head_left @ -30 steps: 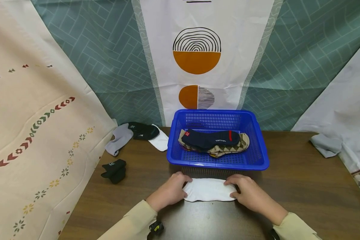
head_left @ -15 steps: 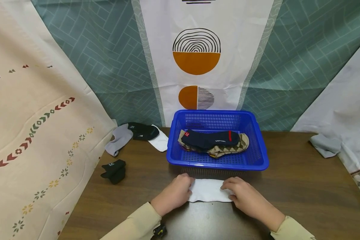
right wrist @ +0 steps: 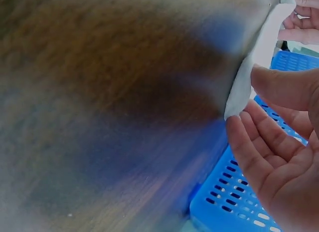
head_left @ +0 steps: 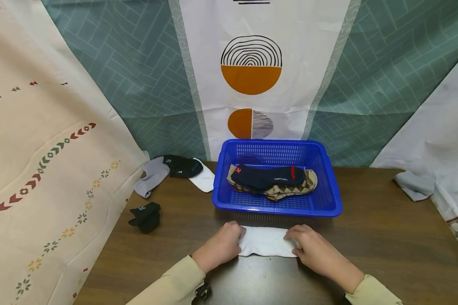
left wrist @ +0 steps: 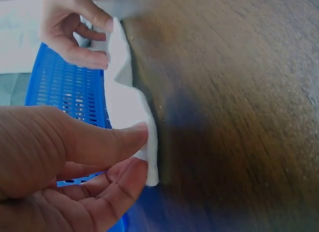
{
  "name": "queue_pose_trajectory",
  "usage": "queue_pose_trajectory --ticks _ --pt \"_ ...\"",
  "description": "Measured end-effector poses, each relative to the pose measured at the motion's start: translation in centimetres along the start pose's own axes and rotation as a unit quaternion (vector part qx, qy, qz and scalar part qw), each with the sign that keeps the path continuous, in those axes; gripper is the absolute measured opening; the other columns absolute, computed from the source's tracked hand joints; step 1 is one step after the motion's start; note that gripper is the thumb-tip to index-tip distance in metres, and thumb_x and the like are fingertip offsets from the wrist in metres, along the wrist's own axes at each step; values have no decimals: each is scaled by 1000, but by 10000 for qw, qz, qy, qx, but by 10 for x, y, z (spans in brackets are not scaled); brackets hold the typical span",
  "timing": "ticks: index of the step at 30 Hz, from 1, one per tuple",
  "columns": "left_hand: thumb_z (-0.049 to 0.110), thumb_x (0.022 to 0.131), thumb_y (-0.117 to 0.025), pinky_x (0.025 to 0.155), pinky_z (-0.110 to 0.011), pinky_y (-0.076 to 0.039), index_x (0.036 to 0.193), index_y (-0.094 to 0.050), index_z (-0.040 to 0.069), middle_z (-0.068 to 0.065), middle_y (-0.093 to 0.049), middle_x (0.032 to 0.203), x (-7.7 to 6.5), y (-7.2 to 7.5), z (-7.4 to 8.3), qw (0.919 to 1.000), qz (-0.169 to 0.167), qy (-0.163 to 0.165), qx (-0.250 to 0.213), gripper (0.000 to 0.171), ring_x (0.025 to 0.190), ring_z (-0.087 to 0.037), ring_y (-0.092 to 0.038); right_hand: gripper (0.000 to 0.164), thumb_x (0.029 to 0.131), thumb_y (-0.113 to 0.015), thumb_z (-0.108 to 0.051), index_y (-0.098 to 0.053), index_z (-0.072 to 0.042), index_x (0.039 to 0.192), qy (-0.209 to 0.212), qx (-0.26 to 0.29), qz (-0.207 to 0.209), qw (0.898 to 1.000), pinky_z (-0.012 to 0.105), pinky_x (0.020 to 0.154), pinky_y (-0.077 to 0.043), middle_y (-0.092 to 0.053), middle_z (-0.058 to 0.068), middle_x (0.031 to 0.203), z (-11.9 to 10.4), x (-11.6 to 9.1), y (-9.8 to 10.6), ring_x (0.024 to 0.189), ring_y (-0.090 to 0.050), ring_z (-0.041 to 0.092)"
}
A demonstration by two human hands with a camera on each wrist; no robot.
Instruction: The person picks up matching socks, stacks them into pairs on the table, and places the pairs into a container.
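A white sock (head_left: 266,241) lies stretched sideways in front of the blue basket, low over the table. At its left end, my left hand (head_left: 223,243) pinches the cloth; the left wrist view shows the thumb (left wrist: 117,142) on one face and curled fingers behind. My right hand (head_left: 309,248) holds the opposite end between thumb (right wrist: 279,87) and fingers. Between the hands the sock's near edge bows up in a small fold. Both ends are partly hidden by the fingers.
Just beyond the hands stands a blue basket (head_left: 278,208) holding a navy sock (head_left: 267,177) on patterned socks (head_left: 310,182). Grey (head_left: 151,176), black (head_left: 185,166) and white (head_left: 204,178) socks lie left of it. A bunched black sock (head_left: 146,218) is nearer; a grey sock (head_left: 416,185) lies far right.
Over the last second my left hand has shifted slightly right and my right hand slightly inward, with more of the sock's ends covered. The basket and other socks have stayed put.
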State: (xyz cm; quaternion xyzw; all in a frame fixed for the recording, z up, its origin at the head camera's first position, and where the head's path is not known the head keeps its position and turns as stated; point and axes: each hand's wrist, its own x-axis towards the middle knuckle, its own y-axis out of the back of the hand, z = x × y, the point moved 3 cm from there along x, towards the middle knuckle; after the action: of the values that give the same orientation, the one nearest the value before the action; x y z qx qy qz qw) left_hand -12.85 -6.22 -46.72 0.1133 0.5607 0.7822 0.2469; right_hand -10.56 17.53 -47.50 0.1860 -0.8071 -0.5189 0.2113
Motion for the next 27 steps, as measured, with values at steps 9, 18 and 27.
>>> queue_pose_trajectory --ticks 9,18,27 --pt "20 77 -74 64 -23 -44 100 -68 9 1 -59 79 -12 17 -14 9972 -520 51 -535 26 73 -8 -48 24 74 -78 -20 -70 -20 96 -441 -296 512 9973 35 82 -51 -64 -9 100 1 -4 23 98 -58 11" --pt "18 87 -65 83 -41 -52 118 -62 7 -10 -65 110 -11 77 -80 9887 252 1423 -401 33 95 -20 -62 22 75 -76 -23 -70 -18 96 -539 -670 980 9915 40 79 -51 -66 -3 100 6 -10 39 96 -61 18" --pt "35 89 -61 103 -53 -36 140 -39 9 -19 -42 141 42 77 -131 9811 1041 1628 -116 61 129 -38 -42 23 74 -77 -25 -70 -17 94 -434 -831 1176 9886 40 75 -52 -67 -2 96 4 -9 36 91 -62 18"
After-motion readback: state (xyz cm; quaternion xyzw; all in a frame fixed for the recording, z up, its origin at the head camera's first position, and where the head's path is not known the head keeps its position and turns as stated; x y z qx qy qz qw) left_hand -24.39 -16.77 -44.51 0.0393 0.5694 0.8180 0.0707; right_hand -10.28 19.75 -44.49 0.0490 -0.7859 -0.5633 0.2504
